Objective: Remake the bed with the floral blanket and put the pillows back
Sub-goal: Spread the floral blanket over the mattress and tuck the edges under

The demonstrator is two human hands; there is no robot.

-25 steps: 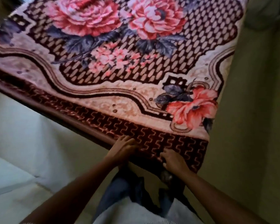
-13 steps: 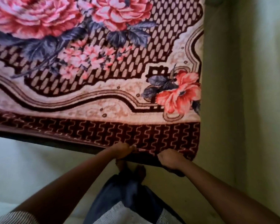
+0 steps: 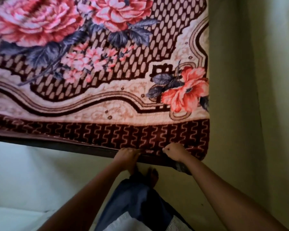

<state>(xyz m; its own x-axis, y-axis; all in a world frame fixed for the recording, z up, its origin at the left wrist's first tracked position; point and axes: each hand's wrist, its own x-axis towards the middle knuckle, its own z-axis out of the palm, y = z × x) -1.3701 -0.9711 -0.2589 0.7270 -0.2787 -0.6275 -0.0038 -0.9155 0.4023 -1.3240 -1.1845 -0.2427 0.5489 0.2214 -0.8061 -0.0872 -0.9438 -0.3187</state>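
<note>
The blanket point(image 3: 107, 80) looked like a thick, plush fleece, soft and floppy rather than stiff. It was probably heavy enough to drag against the bed and sag wherever it was not supported. A thing like that would follow a pull only near the point of grip, so the best hold was judged to be along the dark patterned border, at the hem and close to the corner, with the two hands apart so the edge came straight. The pile would likely give the fingers good purchase and not slip. The blanket lay spread flat over the top of the bed, its big roses up and away from the person. Its right side ran just beside the wall point(image 3: 240, 97), and its near hem came to the dark edge of the bed point(image 3: 57, 145). Both hands were at that near hem, toward the right corner. The left hand point(image 3: 128, 157) rested on the hem where it met the bed edge, its fingers close together and laid along the border; whether its thumb gripped underneath could not be told. The right hand point(image 3: 175, 151), near it and closer to the corner, was curled into a fist with the border bunched in it. The pale floor point(image 3: 23, 172) showed below. No pillows were in view.
</note>
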